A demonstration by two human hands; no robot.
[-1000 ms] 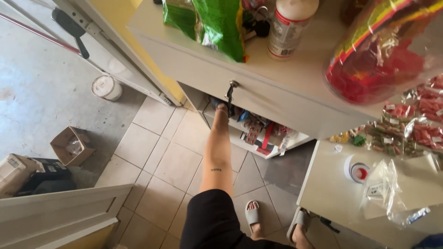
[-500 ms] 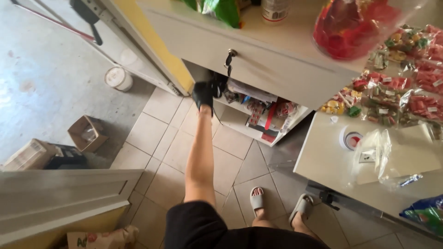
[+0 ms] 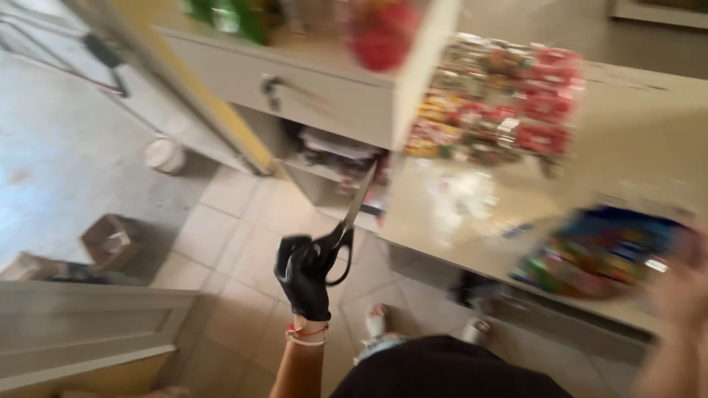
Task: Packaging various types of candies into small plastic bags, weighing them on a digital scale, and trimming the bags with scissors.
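Looking down from head height, the view takes in a tiled floor (image 3: 243, 243), most of it blurred by motion. Largest is the pale table (image 3: 649, 147), filling the frame from 1 to 4 o'clock. On it, at 1 o'clock, lies a heap of small red, yellow and green packets (image 3: 509, 96). At 4 o'clock on the table sits a blue bag of mixed colours (image 3: 612, 250); the right hand (image 3: 682, 287) is a blur at its right edge, and whether its grip is closed on the bag cannot be told.

At 12 o'clock stands a cream cabinet (image 3: 332, 96) with a drawer, shown shut, and an open shelf of clutter beneath it. A white-and-yellow door (image 3: 81, 339) fills the 8 o'clock corner, and a small cardboard box (image 3: 110, 239) lies on the floor at 9 o'clock, with a white tub (image 3: 164, 155) at 10 o'clock.

At the centre, the left hand (image 3: 304, 276), in a black glove with a red and white band at the wrist, has its grip clamped on the handles of scissors (image 3: 346, 225). The blades are together and point up toward 1 o'clock, their tip in front of the cabinet shelf and close to the table's near edge.

So far, the scissors are in hand and lifted clear of any surface. Nothing visible has been cut; the blades touch neither bag nor packets.
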